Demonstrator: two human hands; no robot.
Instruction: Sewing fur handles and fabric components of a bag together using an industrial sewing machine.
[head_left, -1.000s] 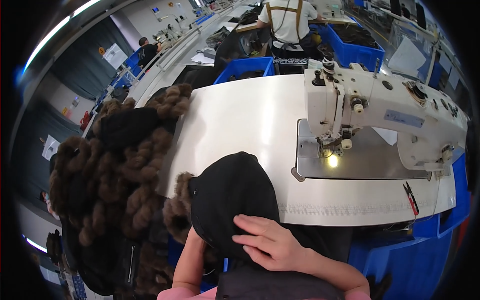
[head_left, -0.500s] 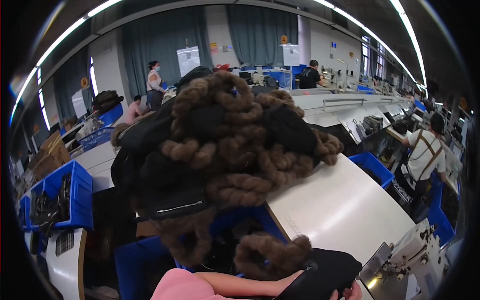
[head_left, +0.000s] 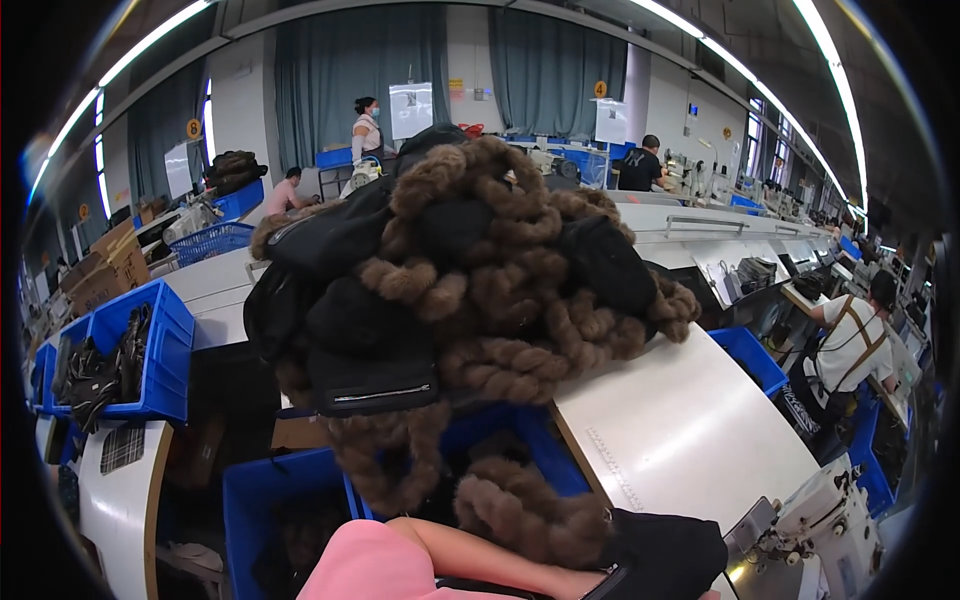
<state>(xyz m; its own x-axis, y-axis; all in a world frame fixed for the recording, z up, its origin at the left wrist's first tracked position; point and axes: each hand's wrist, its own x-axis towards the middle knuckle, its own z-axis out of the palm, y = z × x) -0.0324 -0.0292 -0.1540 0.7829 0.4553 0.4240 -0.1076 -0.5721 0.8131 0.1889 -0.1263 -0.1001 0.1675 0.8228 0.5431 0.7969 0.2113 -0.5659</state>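
Note:
A black fabric piece (head_left: 668, 548) with a zipper and a brown fur trim (head_left: 530, 510) lies at the lower edge, beside the sewing machine. My left hand (head_left: 583, 582), below a pink sleeve, reaches under the piece's zippered edge, which hides its fingers. Of my right hand (head_left: 711, 595) only a sliver of skin shows, against the piece's lower right edge. Ahead rises a large pile of similar black pieces (head_left: 365, 320) with twisted brown fur (head_left: 505, 285). One of them shows a silver zipper (head_left: 382, 397) at its near edge.
A white sewing machine (head_left: 825, 525) stands at the lower right of the white tabletop (head_left: 690, 430). Blue bins (head_left: 240, 490) sit below the pile; another blue bin (head_left: 170, 365) with dark pieces is at left. Co-workers sit and stand farther off, one nearby at right (head_left: 850, 345).
The view has shifted, so the pile sits farther right. The fur trim near my left arm has turned and bunched. My right fingers, visible on the piece before, have mostly dropped below the lower edge.

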